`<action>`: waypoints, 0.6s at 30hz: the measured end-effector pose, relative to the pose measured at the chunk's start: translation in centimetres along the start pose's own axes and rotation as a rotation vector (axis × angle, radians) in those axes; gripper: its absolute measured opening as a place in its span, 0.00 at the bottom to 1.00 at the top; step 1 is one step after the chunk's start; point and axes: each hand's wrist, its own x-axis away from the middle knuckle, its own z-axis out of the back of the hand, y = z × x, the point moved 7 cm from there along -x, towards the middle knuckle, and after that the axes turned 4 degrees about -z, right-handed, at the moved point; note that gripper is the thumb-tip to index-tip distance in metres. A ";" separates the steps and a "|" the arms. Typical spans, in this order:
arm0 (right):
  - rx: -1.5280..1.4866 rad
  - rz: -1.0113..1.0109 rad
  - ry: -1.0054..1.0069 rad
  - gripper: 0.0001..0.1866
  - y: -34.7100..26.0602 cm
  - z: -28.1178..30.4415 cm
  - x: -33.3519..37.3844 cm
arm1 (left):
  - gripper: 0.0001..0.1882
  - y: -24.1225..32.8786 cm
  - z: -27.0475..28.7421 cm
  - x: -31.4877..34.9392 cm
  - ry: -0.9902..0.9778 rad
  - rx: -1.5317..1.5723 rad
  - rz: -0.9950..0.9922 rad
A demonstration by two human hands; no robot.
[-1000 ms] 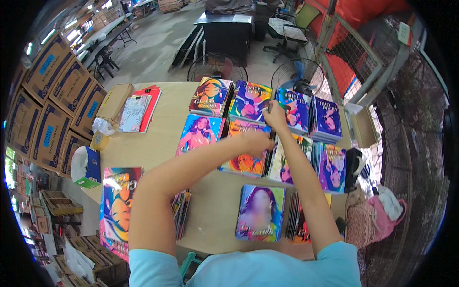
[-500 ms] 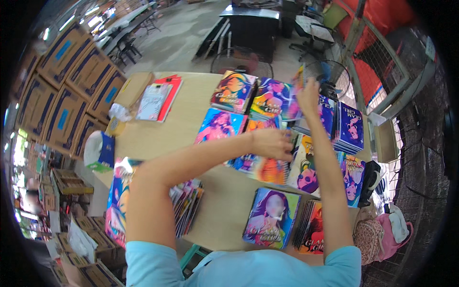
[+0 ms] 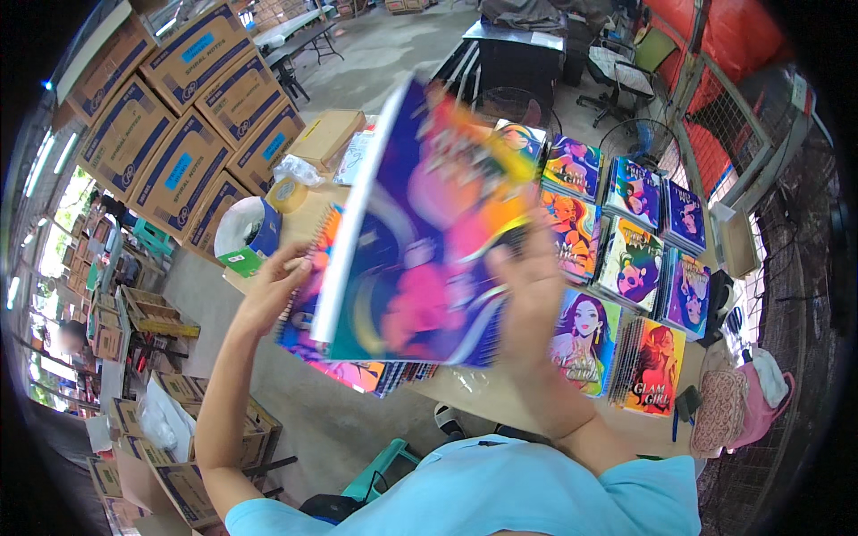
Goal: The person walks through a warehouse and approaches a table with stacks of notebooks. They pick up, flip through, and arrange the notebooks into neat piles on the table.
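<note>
In front of me my right hand [image 3: 529, 290] grips a colourful spiral notebook [image 3: 416, 259] by its wire-bound edge. It is tilted up and blurred, its white page edge facing left; I cannot tell whether more than one copy is held. Over at the left, my left hand [image 3: 288, 275] has its fingers closed on the wire edge of another spiral notebook [image 3: 299, 313], partly hidden behind the raised one. That one lies over a pile of notebooks [image 3: 402, 375] at the table's left part.
Stacks of illustrated spiral notebooks [image 3: 630, 263] stand in rows on the right of the table. Cardboard cartons [image 3: 183, 170] are piled at far left, near a tape roll [image 3: 288, 194] and a white-blue container [image 3: 250, 234]. A green stool [image 3: 380, 469] is below; bags [image 3: 728, 411] hang at right.
My right hand has come back from the far notebook rows to the middle with a notebook. My left hand has moved from the central stacks to the left pile. The view has turned left.
</note>
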 end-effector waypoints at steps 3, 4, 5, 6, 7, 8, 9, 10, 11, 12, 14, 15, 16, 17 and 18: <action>0.530 0.094 -0.034 0.37 6.8 -4.2 5.2 | 0.30 -3.2 -0.9 1.0 -0.094 0.189 0.149; 0.686 0.101 -0.075 0.39 7.9 -5.1 6.3 | 0.33 -3.4 -0.9 1.0 -0.067 0.216 0.088; 0.641 0.105 -0.058 0.39 8.5 -5.0 6.9 | 0.42 -3.5 -0.6 1.4 -0.103 0.263 0.095; 0.592 0.107 -0.044 0.38 9.1 -4.7 7.3 | 0.43 -2.9 1.0 2.5 -0.029 0.225 0.019; 0.548 0.155 -0.011 0.35 8.5 -3.6 6.0 | 0.45 -1.6 2.0 3.8 0.033 0.197 -0.063; 0.499 0.200 0.009 0.33 7.6 -2.4 3.9 | 0.47 -1.1 2.9 5.5 0.108 0.172 -0.140; 0.573 0.183 -0.017 0.30 7.4 -1.5 1.1 | 0.52 -2.0 4.2 7.1 0.265 0.049 -0.277; 0.658 0.168 -0.021 0.29 8.0 -0.3 -1.8 | 0.51 -2.7 2.4 7.7 0.364 0.096 -0.381; 0.544 0.180 -0.030 0.26 10.4 0.0 -4.7 | 0.50 -2.5 0.3 9.0 0.470 0.117 -0.477; 0.435 0.186 -0.041 0.25 12.7 0.2 -6.0 | 0.49 -2.9 -0.8 9.7 0.574 0.143 -0.566; 0.430 -0.002 -0.121 0.24 13.8 -1.7 -5.2 | 0.42 -6.0 -1.2 9.7 0.714 0.058 -0.481; 0.429 -0.090 -0.157 0.25 14.0 -2.5 -4.8 | 0.39 -7.0 -1.1 9.9 0.778 0.019 -0.443; 0.517 -0.058 -0.118 0.26 13.4 -2.5 -4.2 | 0.34 -7.7 -0.8 9.6 0.837 0.163 -0.398; 0.604 -0.029 -0.071 0.27 12.9 -2.1 -3.2 | 0.30 -8.1 -0.6 8.9 0.884 0.305 -0.350; 0.691 0.001 -0.022 0.28 12.6 -1.8 -2.6 | 0.27 -8.5 -0.7 8.3 0.928 0.447 -0.300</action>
